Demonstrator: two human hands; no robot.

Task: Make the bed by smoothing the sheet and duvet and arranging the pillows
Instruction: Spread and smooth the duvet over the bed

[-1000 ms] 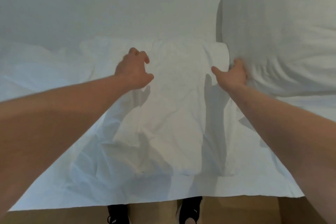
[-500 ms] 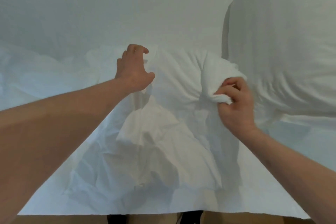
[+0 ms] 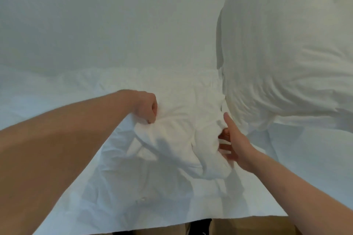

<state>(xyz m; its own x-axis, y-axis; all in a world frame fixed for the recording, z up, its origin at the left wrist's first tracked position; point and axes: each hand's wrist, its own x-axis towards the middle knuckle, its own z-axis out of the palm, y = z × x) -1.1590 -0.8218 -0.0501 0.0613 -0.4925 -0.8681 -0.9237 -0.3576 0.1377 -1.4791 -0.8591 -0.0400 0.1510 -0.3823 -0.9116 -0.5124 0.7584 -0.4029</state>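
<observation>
Bottom centre of the frame: dark shoes (image 3: 198, 228) on a brown floor (image 3: 248, 224), just under the hanging edge of the sheet (image 3: 133, 202). Sheet in the lower half still creased and rumpled, not yet smoothed.

Mid-frame: a bunched mound of white bedding, probably the duvet (image 3: 177, 139), heaped between both hands. Left hand (image 3: 146, 108) at centre, fingers curled into a tight grip on a fold of that cloth. Right hand (image 3: 232, 143) to the right of centre, fingers spread and fairly straight, pressed against the side of the mound, thumb pointing up; fingertips partly sunk in the fabric, so no clear sign of a pinch there.

Judged from this: early in the task. Duvet gathered rather than spread, sheet wrinkled, nothing tidy yet. Left to do: pull the duvet out flat, smooth both layers, set the pillows in place.

Right side, middle to upper frame: a large plump pillow (image 3: 286, 53), lower edge touching or just beside the mound and near the right thumb. Likely in the way of spreading the duvet toward that side; lifting or shifting it probably needed first.

Farther up: flat pale bed surface (image 3: 105, 25) across the upper left and centre, fairly even. Top left corner: a small dark wedge, too small to identify.
</observation>
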